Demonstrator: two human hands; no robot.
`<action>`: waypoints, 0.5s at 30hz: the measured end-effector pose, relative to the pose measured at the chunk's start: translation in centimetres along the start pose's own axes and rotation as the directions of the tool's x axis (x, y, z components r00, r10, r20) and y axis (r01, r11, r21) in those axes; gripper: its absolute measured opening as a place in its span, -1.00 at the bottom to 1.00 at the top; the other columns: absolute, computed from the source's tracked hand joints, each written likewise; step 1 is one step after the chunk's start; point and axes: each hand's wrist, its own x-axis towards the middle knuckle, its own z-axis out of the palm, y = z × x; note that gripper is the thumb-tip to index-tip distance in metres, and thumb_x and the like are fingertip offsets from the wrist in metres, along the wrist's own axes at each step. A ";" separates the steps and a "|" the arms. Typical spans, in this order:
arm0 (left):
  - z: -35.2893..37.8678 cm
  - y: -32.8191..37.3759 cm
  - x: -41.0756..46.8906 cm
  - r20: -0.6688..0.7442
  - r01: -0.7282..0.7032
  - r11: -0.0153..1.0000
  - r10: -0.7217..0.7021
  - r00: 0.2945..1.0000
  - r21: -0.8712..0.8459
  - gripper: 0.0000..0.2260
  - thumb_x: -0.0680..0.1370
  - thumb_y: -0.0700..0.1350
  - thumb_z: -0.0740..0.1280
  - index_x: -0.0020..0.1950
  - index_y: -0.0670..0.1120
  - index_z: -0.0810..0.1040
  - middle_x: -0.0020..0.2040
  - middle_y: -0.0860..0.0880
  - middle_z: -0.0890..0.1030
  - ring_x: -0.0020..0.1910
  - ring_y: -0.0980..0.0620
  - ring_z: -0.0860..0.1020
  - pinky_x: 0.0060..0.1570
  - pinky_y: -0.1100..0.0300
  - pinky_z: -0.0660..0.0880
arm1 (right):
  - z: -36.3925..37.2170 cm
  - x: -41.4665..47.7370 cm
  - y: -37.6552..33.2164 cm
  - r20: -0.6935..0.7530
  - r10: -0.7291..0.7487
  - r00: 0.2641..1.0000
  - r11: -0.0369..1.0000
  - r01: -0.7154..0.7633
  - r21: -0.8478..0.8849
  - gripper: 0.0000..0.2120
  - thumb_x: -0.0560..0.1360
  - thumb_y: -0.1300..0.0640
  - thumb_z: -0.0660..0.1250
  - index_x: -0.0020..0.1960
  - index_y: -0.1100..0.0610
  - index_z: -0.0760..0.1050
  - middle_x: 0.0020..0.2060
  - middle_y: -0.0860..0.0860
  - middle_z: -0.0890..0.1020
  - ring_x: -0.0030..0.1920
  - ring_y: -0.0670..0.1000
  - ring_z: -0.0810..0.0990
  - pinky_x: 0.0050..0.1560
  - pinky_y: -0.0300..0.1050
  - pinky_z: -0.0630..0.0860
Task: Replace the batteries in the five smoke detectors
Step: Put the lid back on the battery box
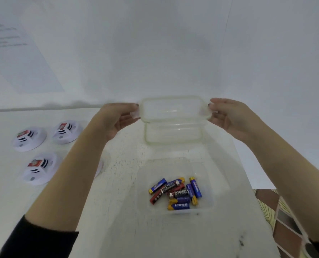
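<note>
Nearest me, a clear tub [209, 203] on the white tabletop [117, 211] holds a loose pile of batteries [175, 192], blue, red and black. Beyond it I hold a clear lid [173, 108] by its two end tabs, lifted just above an empty clear container [173, 135]: my left hand [117, 118] pinches the left tab, my right hand [231, 116] pinches the right one. Off to my left three white smoke detectors [41, 148] lie on the tabletop, each bearing a red label.
</note>
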 end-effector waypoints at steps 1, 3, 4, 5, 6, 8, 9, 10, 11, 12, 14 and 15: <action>-0.2 -0.3 -1.2 0.000 -0.003 0.998 0.003 1.000 0.056 -0.93 0.54 -0.31 0.32 -0.07 -0.22 0.59 -0.33 0.01 0.69 -0.36 0.13 0.66 -0.35 0.37 0.55 | -0.2 -1.0 0.4 -0.009 0.006 1.000 0.998 -0.007 -0.058 -0.72 0.50 0.35 0.30 0.20 0.29 0.43 -0.15 0.12 0.59 -0.33 -0.04 0.63 -0.31 -0.25 0.58; -0.6 -1.1 -3.6 -0.012 0.003 0.988 -0.001 1.000 0.156 -0.92 0.53 -0.30 0.33 -0.10 -0.18 0.60 -0.36 0.03 0.68 -0.41 0.15 0.64 -0.38 0.38 0.54 | -0.4 -3.3 1.4 -0.025 0.012 1.000 0.973 -0.017 -0.232 -0.72 0.50 0.31 0.33 0.20 0.29 0.44 -0.20 0.13 0.58 -0.44 -0.06 0.60 -0.39 -0.25 0.56; -0.9 -1.6 -4.7 -0.018 0.012 0.981 -0.009 1.000 0.195 -0.93 0.53 -0.29 0.34 -0.11 -0.17 0.60 -0.37 0.03 0.67 -0.43 0.15 0.63 -0.39 0.38 0.54 | -0.4 -4.4 1.9 -0.037 0.006 0.999 0.950 -0.017 -0.313 -0.71 0.50 0.29 0.34 0.20 0.28 0.45 -0.25 0.13 0.57 -0.49 -0.06 0.57 -0.44 -0.24 0.53; -1.1 -2.2 -5.8 -0.022 0.027 0.974 -0.023 1.000 0.225 -0.93 0.52 -0.29 0.35 -0.10 -0.17 0.60 -0.38 0.04 0.67 -0.44 0.15 0.62 -0.40 0.38 0.53 | -0.5 -5.4 2.4 -0.046 -0.002 0.999 0.926 -0.015 -0.378 -0.72 0.50 0.28 0.34 0.20 0.27 0.44 -0.30 0.12 0.57 -0.53 -0.06 0.53 -0.49 -0.24 0.50; -1.3 -2.8 -6.8 -0.028 0.044 0.967 -0.038 0.999 0.251 -0.94 0.52 -0.29 0.36 -0.10 -0.17 0.60 -0.38 0.04 0.67 -0.45 0.14 0.62 -0.41 0.38 0.53 | -0.6 -6.4 3.0 -0.045 -0.008 0.999 0.903 -0.012 -0.430 -0.72 0.50 0.27 0.34 0.20 0.26 0.44 -0.34 0.11 0.57 -0.56 -0.06 0.48 -0.53 -0.23 0.46; -1.7 -4.1 -8.6 -0.043 0.068 0.951 -0.058 0.997 0.303 -0.94 0.50 -0.31 0.38 -0.09 -0.17 0.61 -0.38 0.02 0.66 -0.45 0.12 0.62 -0.41 0.36 0.53 | -0.8 -8.3 4.2 -0.025 -0.022 0.999 0.848 0.005 -0.529 -0.73 0.51 0.22 0.33 0.20 0.21 0.44 -0.38 0.09 0.59 -0.57 -0.06 0.44 -0.52 -0.23 0.42; -1.9 -4.7 -9.4 -0.053 0.074 0.944 -0.061 0.997 0.322 -0.93 0.49 -0.32 0.39 -0.10 -0.18 0.61 -0.37 0.00 0.66 -0.44 0.10 0.62 -0.41 0.35 0.53 | -0.9 -9.2 4.8 -0.014 -0.032 0.999 0.819 0.019 -0.574 -0.74 0.52 0.18 0.33 0.20 0.16 0.45 -0.40 0.07 0.60 -0.56 -0.06 0.43 -0.50 -0.23 0.41; -2.2 -5.2 -10.1 -0.064 0.078 0.939 -0.060 0.996 0.334 -0.93 0.48 -0.33 0.40 -0.10 -0.18 0.62 -0.37 -0.02 0.66 -0.44 0.08 0.63 -0.41 0.33 0.54 | -1.0 -9.9 5.4 -0.005 -0.045 0.999 0.793 0.033 -0.609 -0.74 0.52 0.14 0.33 0.20 0.12 0.45 -0.42 0.04 0.61 -0.55 -0.06 0.43 -0.47 -0.23 0.41; -2.4 -5.7 -10.7 -0.073 0.080 0.937 -0.059 0.996 0.341 -0.93 0.48 -0.33 0.40 -0.09 -0.19 0.62 -0.35 -0.05 0.66 -0.44 0.07 0.63 -0.41 0.31 0.54 | -1.1 -10.6 5.9 0.002 -0.060 0.998 0.771 0.048 -0.635 -0.74 0.52 0.11 0.33 0.19 0.09 0.44 -0.43 0.02 0.60 -0.54 -0.08 0.44 -0.46 -0.23 0.42; -2.6 -6.2 -11.2 -0.079 0.081 0.934 -0.057 0.995 0.348 -0.93 0.48 -0.33 0.40 -0.08 -0.20 0.62 -0.33 -0.07 0.66 -0.43 0.05 0.64 -0.41 0.30 0.55 | -1.1 -11.1 6.4 0.007 -0.076 0.997 0.753 0.062 -0.655 -0.74 0.52 0.08 0.33 0.19 0.06 0.44 -0.44 0.01 0.60 -0.54 -0.10 0.44 -0.44 -0.23 0.42; -2.9 -6.9 -11.9 -0.082 0.080 0.929 -0.054 0.995 0.360 -0.93 0.48 -0.32 0.40 -0.06 -0.20 0.62 -0.31 -0.08 0.65 -0.41 0.04 0.65 -0.39 0.29 0.56 | -1.1 -11.8 7.3 0.025 -0.105 0.994 0.721 0.094 -0.687 -0.72 0.50 0.04 0.34 0.19 0.02 0.43 -0.44 0.00 0.59 -0.52 -0.13 0.46 -0.43 -0.24 0.42; -3.0 -7.2 -12.2 -0.083 0.077 0.927 -0.050 0.995 0.368 -0.92 0.49 -0.32 0.40 -0.05 -0.20 0.62 -0.31 -0.08 0.65 -0.40 0.03 0.65 -0.38 0.29 0.56 | -1.2 -12.0 7.7 0.034 -0.117 0.993 0.708 0.107 -0.698 -0.71 0.50 0.02 0.34 0.19 0.00 0.42 -0.42 0.02 0.59 -0.51 -0.15 0.47 -0.41 -0.24 0.41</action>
